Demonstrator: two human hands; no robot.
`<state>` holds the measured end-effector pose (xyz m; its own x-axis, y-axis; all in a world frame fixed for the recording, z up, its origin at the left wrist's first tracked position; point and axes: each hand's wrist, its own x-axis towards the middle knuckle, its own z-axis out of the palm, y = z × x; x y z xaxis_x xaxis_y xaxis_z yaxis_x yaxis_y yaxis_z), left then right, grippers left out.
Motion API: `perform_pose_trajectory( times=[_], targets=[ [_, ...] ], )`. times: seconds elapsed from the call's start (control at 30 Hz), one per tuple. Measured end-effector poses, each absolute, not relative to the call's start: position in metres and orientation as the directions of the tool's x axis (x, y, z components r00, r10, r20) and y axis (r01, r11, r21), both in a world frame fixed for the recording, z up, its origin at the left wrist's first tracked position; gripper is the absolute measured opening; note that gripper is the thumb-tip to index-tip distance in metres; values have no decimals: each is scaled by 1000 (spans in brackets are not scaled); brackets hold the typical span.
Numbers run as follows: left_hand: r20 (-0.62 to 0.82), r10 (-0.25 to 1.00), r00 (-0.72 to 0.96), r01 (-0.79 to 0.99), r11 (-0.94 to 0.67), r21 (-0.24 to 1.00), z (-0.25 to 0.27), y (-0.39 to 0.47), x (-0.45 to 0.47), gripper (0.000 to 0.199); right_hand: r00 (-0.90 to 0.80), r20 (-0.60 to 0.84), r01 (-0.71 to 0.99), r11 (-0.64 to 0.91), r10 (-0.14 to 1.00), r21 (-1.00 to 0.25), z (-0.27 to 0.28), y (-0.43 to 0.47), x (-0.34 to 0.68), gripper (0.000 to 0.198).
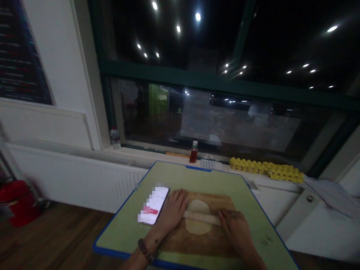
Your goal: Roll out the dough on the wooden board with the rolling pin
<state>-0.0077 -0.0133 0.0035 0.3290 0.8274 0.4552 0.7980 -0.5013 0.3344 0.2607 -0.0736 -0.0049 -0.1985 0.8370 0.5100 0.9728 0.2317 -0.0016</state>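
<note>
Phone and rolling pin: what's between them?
In the head view, the left hand lies between the phone and the rolling pin, at the pin's left end.

Cream dough (198, 227) and off-white rolling pin (202, 217) between left grip (176, 202) and right grip (234, 224). Brown wood board (216, 243) beneath the grips. Surface (213, 182) around: pale green, blue rim (198, 168). White-screened phone (159, 201), red patch, beside left grip. Yellow egg cartons (266, 168), red-brown bottle (193, 155) beyond grips.
</note>
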Motion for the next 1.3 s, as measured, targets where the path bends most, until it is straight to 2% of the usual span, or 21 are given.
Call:
perform_pose_trajectory(
  times=[0.1, 0.2, 0.37, 0.47, 0.63, 0.73, 0.9, 1.03, 1.17, 1.23, 1.3],
  targets=[
    [394, 853, 343, 855, -457, 245, 3, -5, -2, 38, -204, 537, 970, 242, 819, -1, -7, -69, 263, 39],
    [393, 855, 339, 876, -439, 199, 6, 5, 2, 37, -202, 542, 976, 214, 816, 41, -7, -62, 264, 36],
    [366, 879, 305, 898, -394, 198, 18, 25, 13, 39, -190, 495, 979, 124, 848, 163, -3, -39, 262, 36],
    [350, 882, 316, 894, -400, 200, 17, 26, 15, 41, -178, 512, 977, 89, 841, 194, -9, -30, 264, 37],
    [319, 881, 350, 881, -425, 206, 5, 2, 4, 43, -256, 569, 963, 155, 781, 220, -35, -39, 273, 43],
    [294, 886, 359, 883, -424, 200, 6, -3, 2, 46, -269, 561, 959, 160, 783, 236, -40, -42, 274, 44],
    [152, 934, 323, 909, -351, 225, 20, 18, 11, 50, -180, 469, 977, 102, 865, 187, -19, -15, 267, 49],
    [124, 948, 293, 922, -315, 224, 21, 21, 12, 57, -76, 398, 995, 44, 914, 91, -4, 13, 260, 46],
    [154, 936, 316, 911, -345, 225, 13, -2, 12, 54, -91, 395, 993, 56, 914, 99, 7, 24, 252, 46],
    [219, 925, 309, 915, -352, 196, 6, -15, 13, 53, -145, 367, 988, 113, 919, 109, 13, 27, 242, 47],
    [299, 909, 290, 925, -346, 156, 0, -23, 15, 52, -152, 303, 988, 143, 941, 49, 19, 32, 227, 47]
  ],
)
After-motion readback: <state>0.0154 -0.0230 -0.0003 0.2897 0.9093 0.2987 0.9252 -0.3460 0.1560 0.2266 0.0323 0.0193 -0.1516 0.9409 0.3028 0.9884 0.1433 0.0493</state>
